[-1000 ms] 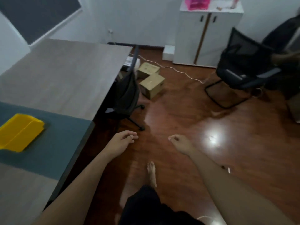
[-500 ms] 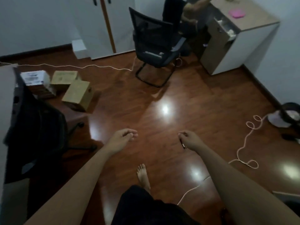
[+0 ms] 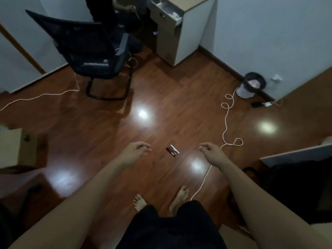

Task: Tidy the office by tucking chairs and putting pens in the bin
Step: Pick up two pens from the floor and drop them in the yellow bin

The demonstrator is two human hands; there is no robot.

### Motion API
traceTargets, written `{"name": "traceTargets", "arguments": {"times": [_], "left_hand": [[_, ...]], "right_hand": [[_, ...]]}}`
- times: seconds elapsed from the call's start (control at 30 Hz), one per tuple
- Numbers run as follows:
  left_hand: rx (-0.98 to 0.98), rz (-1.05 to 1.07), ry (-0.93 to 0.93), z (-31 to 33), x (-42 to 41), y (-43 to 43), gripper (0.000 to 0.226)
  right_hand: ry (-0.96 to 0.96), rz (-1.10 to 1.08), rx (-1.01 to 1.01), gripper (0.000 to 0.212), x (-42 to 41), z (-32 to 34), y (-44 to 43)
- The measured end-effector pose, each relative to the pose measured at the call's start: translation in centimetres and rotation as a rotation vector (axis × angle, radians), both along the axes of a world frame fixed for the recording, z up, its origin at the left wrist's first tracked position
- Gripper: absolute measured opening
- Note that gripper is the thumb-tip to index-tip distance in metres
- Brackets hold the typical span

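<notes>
- Now over the floor (image 3: 161, 97), both arms out in front, at 12 o'clock from the bare feet (image 3: 140, 202).
- Left hand (image 3: 133, 152): fingers (image 3: 143, 147) loosely curled, tips near the thumb, nothing held; probably relaxed mid-stride rather than set for a pick.
- Right hand (image 3: 211, 152): fingers (image 3: 204, 146) likewise bent and half-closed, empty as far as can be seen.
- Pens (image 3: 172, 151): a small bundle lying flat on the floor, side by side and touching, between the 2 hands and well below them; count too small to settle, perhaps 3 or 4.
- Bin (image 3: 251, 85): round, dark-rimmed with a pale liner, standing against the wall at 2 o'clock from the pens, well apart from them; likely the drop point for the pens.
- White cable (image 3: 226, 112): looped across the floor between pens and bin, running on under the right forearm; a trip or snag hazard on the walk over.
- Chair (image 3: 93, 53): black mesh, pulled out at 11 o'clock from the pens, not tucked under any desk, so likely 1 step left to do.
- Cabinet (image 3: 181, 31) at 1 o'clock, top drawer open.
- Next move, at a guess: crouch, gather the bundle in 1 pinch.
</notes>
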State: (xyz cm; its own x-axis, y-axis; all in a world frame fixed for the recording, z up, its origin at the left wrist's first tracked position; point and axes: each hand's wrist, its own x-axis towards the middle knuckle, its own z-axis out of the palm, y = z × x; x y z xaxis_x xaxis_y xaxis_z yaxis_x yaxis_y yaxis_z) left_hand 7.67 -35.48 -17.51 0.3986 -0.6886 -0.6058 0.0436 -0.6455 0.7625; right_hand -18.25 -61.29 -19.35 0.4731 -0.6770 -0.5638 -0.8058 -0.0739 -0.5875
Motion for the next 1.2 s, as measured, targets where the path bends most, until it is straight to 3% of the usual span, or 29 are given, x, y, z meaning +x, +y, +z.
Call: {"name": "traceTargets", "arguments": {"times": [0.13, 0.37, 0.63, 0.8, 0.97, 1.13, 1.2], "left_hand": [[0.023, -0.064, -0.029, -0.1, 0.6, -5.5, 0.03], [0.109, 0.023, -0.003, -3.3, 0.9, -14.5, 0.025], [0.194, 0.063, 0.019, -10.9, 0.2, -25.7, 0.031], [0.226, 0.027, 0.014, -21.7, 0.6, -30.4, 0.028], [0.227, 0.005, -0.035, -36.8, 2.1, -32.6, 0.028], [0.271, -0.04, -0.035, -51.3, 1.9, -33.6, 0.027], [0.279, -0.052, -0.028, -56.0, 1.6, -33.8, 0.035]], "right_hand": [[-0.002, -0.028, 0.021, 0.029, -0.3, -1.2, -3.5], [0.05, 0.061, 0.109, 0.032, 1.3, -4.6, -12.6], [0.163, 0.202, 0.168, 0.036, 4.4, -13.6, -24.1], [0.136, 0.207, 0.148, 0.033, 7.5, -24.3, -27.5], [0.104, 0.22, 0.137, 0.032, 10.8, -37.9, -27.1], [0.095, 0.221, 0.193, 0.071, 13.0, -52.6, -25.8], [0.153, 0.246, 0.214, 0.072, 13.4, -58.6, -24.9]]}}
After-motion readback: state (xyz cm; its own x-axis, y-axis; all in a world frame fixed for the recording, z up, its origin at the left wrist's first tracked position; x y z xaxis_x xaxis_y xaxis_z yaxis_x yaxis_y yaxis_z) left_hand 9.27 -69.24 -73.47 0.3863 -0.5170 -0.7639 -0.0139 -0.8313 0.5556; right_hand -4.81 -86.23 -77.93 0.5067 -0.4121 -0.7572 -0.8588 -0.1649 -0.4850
